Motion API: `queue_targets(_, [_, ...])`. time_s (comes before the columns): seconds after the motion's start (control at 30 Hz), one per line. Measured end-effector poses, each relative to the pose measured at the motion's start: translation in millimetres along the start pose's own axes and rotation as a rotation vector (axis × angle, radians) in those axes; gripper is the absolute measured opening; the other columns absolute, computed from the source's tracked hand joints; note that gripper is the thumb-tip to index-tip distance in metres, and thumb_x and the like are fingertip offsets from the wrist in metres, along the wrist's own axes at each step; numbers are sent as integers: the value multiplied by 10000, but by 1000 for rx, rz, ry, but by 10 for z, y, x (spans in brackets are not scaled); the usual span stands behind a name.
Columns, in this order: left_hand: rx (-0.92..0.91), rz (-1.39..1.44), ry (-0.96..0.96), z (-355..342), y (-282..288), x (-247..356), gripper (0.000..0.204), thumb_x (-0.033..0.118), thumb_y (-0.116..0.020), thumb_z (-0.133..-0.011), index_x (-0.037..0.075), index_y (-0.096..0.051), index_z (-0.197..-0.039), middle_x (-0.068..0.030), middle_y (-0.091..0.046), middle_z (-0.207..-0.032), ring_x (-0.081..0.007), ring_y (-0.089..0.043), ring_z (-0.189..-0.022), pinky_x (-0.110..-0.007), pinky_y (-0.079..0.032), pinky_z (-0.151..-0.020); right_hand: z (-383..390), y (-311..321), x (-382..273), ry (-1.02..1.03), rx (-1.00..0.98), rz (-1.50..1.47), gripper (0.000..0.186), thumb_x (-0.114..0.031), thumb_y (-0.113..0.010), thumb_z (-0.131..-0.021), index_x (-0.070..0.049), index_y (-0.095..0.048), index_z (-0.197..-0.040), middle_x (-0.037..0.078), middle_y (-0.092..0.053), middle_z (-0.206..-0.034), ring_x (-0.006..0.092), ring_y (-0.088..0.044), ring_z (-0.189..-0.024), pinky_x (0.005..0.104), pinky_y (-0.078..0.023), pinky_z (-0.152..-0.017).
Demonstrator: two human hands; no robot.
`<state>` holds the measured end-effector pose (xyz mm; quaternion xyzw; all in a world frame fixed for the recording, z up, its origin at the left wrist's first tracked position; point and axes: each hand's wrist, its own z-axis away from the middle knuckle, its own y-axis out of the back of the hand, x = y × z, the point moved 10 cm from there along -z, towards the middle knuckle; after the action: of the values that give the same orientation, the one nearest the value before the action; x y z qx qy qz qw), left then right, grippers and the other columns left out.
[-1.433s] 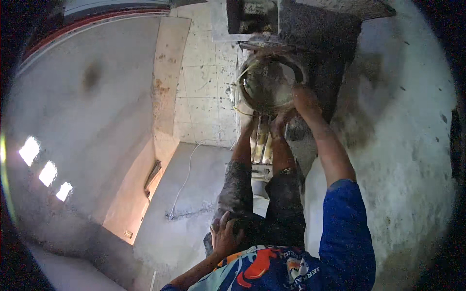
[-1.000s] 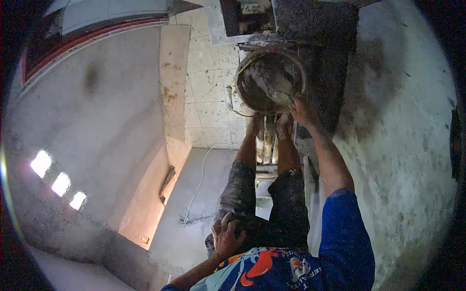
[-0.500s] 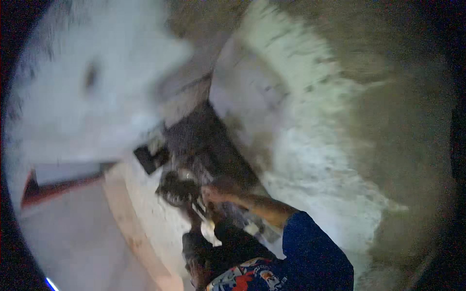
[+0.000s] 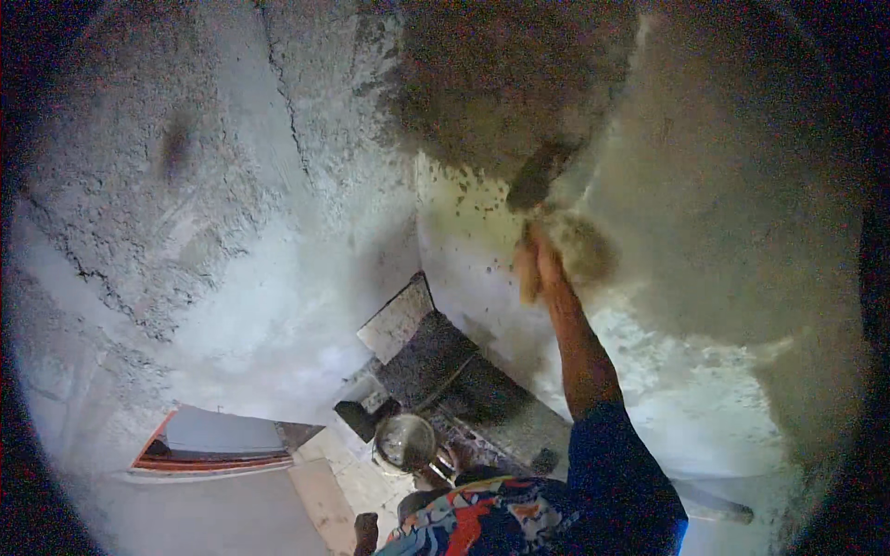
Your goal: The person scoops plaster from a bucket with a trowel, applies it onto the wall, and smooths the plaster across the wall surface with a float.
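My right hand (image 4: 536,264) is raised at full reach against the wall, closed round the handle of a trowel (image 4: 538,181). The trowel's dark blade, slightly blurred, lies at the lower edge of a dark wet mortar patch (image 4: 510,83). Specks of mortar dot the pale wall just left of the blade. Low in front of my body is a round metal pan (image 4: 405,443) with greyish contents. Something skin-toned shows beside the pan's near rim; it is too dim to say whether it is my left hand (image 4: 434,476), and its fingers are not readable.
Rough, partly plastered walls (image 4: 222,250) meet in a corner ahead. Below stand a dark slab-like surface (image 4: 482,389) and an upright board (image 4: 399,320). An orange-edged opening (image 4: 213,445) is at lower left. A bar-like object (image 4: 714,502) lies at lower right.
My right hand has moved up and right, from beside the pan to the wall, with the trowel in it. The view has tilted upward, and the pan appears lower.
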<state>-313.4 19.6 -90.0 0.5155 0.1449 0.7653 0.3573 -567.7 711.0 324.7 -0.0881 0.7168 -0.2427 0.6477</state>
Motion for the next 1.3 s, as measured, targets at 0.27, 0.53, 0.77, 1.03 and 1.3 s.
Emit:
queue_targets(0.27, [-46,-135,-350,66,-312,-76,262,161,-576,-801,41,-645,-1022,-168,-645,-1024,-352,-583,-989,-478,-439,-897,2254,-88,1569,-717,-121,1196,318,-351,-590,-897,-36,-590,-936,86,-591,-721,210,-564,-647,370,-465,-602])
queue_targets(0.53, [224,-406,-479,48,-29,-161,183,208,-513,-879,90,-617,-787,-154,-607,-791,-296,-554,-724,-451,-437,-640,82,348,-1332,-112,-11,1899,482,-395,-633,-800,-72,-597,-1156,176,-606,-1170,350,-584,-1057,438,-471,-889])
queue_targets(0.77, [340,203,-197,-187,25,18,286,293,-515,-839,83,-563,-651,-179,-550,-706,-262,-541,-697,-410,-435,-628,-194,73,-3783,-75,282,1903,551,-445,-600,-845,-72,-544,-1246,165,-549,-1212,315,-580,-927,411,-494,-782])
queue_targets(1.03, [144,-8,-112,-88,-434,-242,117,193,-581,-826,93,-626,-787,-159,-593,-719,-348,-570,-682,-462,-438,-603,-148,-111,-4999,-110,467,1835,511,-449,-541,-920,-62,-524,-1255,103,-548,-959,217,-580,-665,360,-527,-649])
queue_targets(1.3, [165,-8,19,79,-446,-598,99,184,-596,-831,96,-622,-794,-119,-580,-672,-299,-550,-589,-443,-434,-556,96,-1275,-5224,420,576,2396,488,-426,-569,-907,-52,-560,-1220,133,-635,-927,254,-613,-813,386,-512,-747])
